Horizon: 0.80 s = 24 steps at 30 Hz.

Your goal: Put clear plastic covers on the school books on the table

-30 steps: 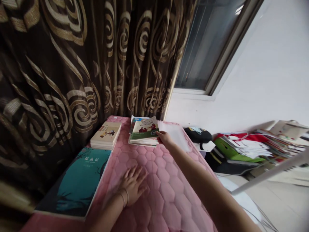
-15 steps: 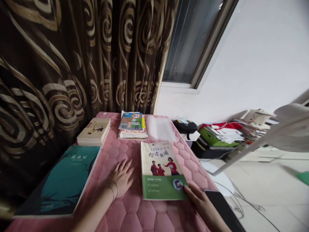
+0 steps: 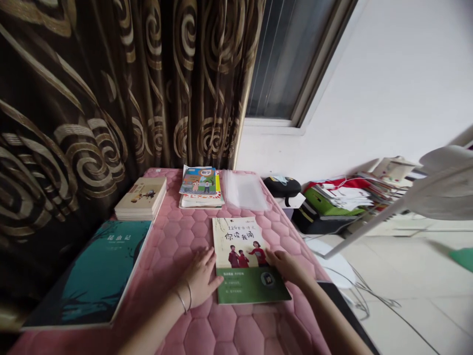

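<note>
A green and cream paperback book [image 3: 238,281] with three figures in red on its cover lies flat on the pink quilted cover [image 3: 207,325]. My left hand [image 3: 199,278], a thin bangle at its wrist, rests at the book's left edge. Its fingers are stretched out, and the thumb reaches the lower left of the book. At the right edge, my right hand [image 3: 290,266] grips the book, fingertips on the cover and the other fingers partly hidden. A large teal book [image 3: 99,276] lies to the left.
Behind the teal book is a stack of beige books [image 3: 142,197]. Farther back lie a pile of textbooks [image 3: 199,185] and clear plastic sleeves [image 3: 246,191]. A dark flat object [image 3: 343,305] sits by my right forearm. A white lamp [image 3: 373,227] and cables stand at the right.
My right hand has moved from the book's lower right corner up along its right edge. My left hand has shifted right, from the quilt to the book's left edge.
</note>
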Tool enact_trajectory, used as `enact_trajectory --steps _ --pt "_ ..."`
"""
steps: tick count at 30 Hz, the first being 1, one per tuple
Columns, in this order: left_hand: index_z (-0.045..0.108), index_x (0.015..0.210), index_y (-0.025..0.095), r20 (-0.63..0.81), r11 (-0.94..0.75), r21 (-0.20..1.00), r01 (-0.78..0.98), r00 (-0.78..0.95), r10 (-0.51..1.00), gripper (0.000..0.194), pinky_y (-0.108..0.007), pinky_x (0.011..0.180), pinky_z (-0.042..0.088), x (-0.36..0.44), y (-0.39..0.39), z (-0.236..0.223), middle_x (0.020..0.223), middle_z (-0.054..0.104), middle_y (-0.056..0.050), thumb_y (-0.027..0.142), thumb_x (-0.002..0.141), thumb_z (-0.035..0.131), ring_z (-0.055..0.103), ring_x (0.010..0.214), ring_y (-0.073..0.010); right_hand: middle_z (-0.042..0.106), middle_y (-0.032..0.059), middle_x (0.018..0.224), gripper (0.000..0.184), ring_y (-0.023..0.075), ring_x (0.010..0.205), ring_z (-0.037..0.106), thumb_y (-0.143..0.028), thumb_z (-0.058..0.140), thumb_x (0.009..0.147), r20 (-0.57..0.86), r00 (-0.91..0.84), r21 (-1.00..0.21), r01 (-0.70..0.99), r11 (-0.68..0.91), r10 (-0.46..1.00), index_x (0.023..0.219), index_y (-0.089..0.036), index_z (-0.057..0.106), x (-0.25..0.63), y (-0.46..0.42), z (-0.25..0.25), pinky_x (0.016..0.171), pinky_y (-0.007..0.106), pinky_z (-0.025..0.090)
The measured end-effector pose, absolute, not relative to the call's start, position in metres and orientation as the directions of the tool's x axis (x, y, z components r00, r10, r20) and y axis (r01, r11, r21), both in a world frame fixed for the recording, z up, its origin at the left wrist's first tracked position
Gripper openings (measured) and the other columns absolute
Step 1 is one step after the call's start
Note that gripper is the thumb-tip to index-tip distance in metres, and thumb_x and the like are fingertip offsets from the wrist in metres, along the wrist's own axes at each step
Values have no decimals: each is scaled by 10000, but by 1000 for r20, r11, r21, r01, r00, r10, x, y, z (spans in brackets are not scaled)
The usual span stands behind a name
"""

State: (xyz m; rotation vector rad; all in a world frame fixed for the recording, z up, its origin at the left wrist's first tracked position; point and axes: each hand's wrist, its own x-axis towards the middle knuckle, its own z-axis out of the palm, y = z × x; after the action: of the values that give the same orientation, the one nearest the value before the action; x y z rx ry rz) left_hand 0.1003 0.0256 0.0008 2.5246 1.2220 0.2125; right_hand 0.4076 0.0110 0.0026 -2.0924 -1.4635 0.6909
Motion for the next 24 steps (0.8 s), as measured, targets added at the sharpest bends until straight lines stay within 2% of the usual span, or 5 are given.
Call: enact_trajectory --steps 3,5,7,14,24 --pt "208 1500 131 -65 -585 385 714 654 754 948 -513 1162 202 102 15 -4 1569 172 -183 670 783 514 156 1445 -326 661 89 702 391 203 700 628 -408 410 925 -64 302 -495 818 -293 951 637 -197 567 400 12 -7 549 264 364" --pt "134 1512 119 -107 -598 382 705 676 729 1113 -534 1170 153 100 12 -6 1575 116 -193 690 685 611 102 1450 -343 685 108 784 405 212 729 640 -393 335 957 -50 322 -404 859 -314 945 733 -184 599 397 8 -11 565 273 342" --pt "112 1514 119 -125 -597 385 704 680 722 1184 -548 1170 138 98 11 -6 1575 102 -194 689 631 657 81 1451 -350 691 104 794 416 211 725 642 -411 318 965 -73 339 -397 853 -339 938 768 -184 607 396 4 -12 573 274 330" --pt "241 1482 136 -30 -615 377 693 672 739 1141 -572 1158 170 98 11 -8 1557 233 -180 685 588 689 166 1433 -378 660 60 694 401 185 665 607 -413 380 947 -93 347 -454 820 -350 933 655 -201 553 394 -2 1 576 261 307" --pt "276 1460 132 103 -677 337 654 689 717 1052 -594 1149 198 95 8 -18 1529 292 -198 607 620 694 209 1417 -398 694 60 785 346 186 708 621 -388 398 955 -46 343 -418 847 -330 938 733 -210 594 389 -8 -1 574 252 291"
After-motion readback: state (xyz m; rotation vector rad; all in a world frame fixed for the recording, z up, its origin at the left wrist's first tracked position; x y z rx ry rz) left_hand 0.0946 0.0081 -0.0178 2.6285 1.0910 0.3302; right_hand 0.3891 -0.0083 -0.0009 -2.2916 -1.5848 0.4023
